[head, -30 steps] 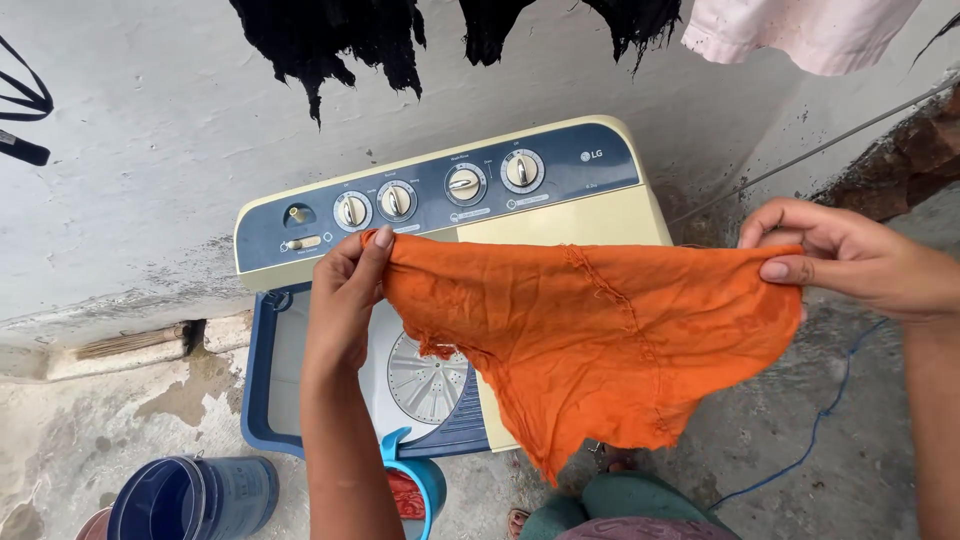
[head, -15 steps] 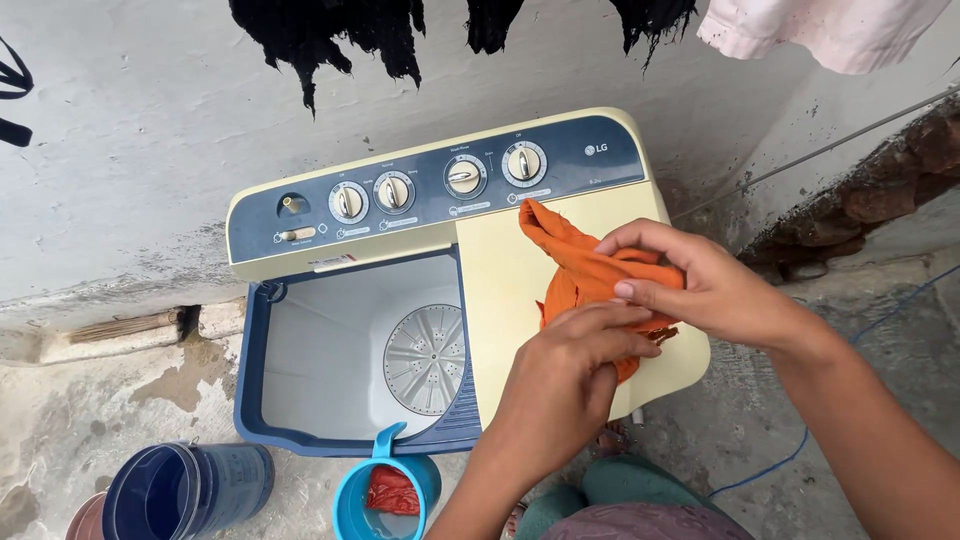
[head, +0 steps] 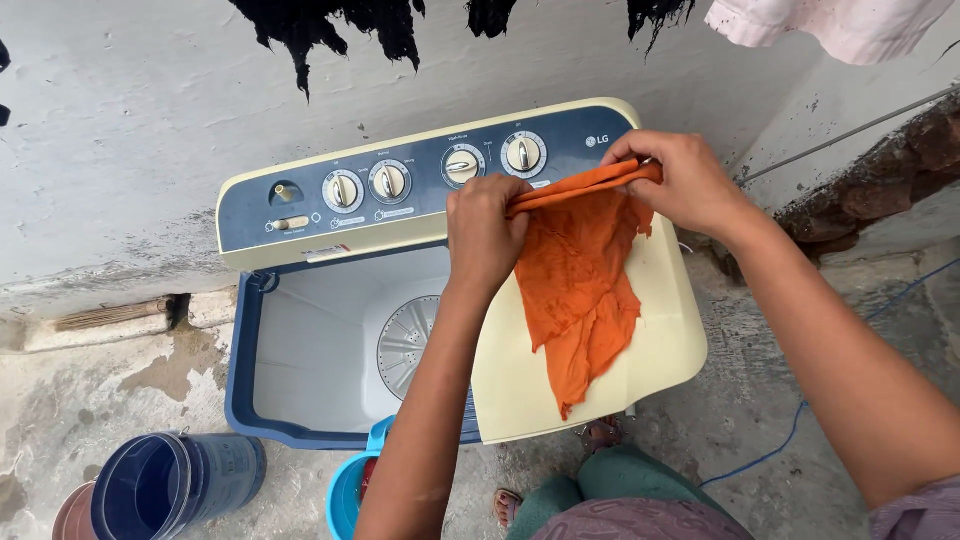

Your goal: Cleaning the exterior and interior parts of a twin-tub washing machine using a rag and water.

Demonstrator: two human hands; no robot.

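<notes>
Both my hands grip an orange cloth [head: 580,290] by its gathered top edge. My left hand [head: 485,235] pinches the left end and my right hand [head: 675,180] the right end. The cloth hangs down in a point over the cream lid [head: 660,340] of a twin-tub washing machine. To the left of the lid the wash tub [head: 320,350] stands open, with its round grey pulsator [head: 405,345] showing. Behind my hands runs the blue control panel [head: 400,185] with several dials.
A dark blue bucket [head: 165,490] lies on the wet concrete floor at lower left. A light blue mug [head: 350,495] sits in front of the machine, partly behind my left arm. Black and pink garments hang overhead against the white wall. A blue cable [head: 770,455] trails at right.
The cloth was spread wide between my hands, then bunched up over the lid. Now it is pulled out again by its top edge and hangs over the lid.
</notes>
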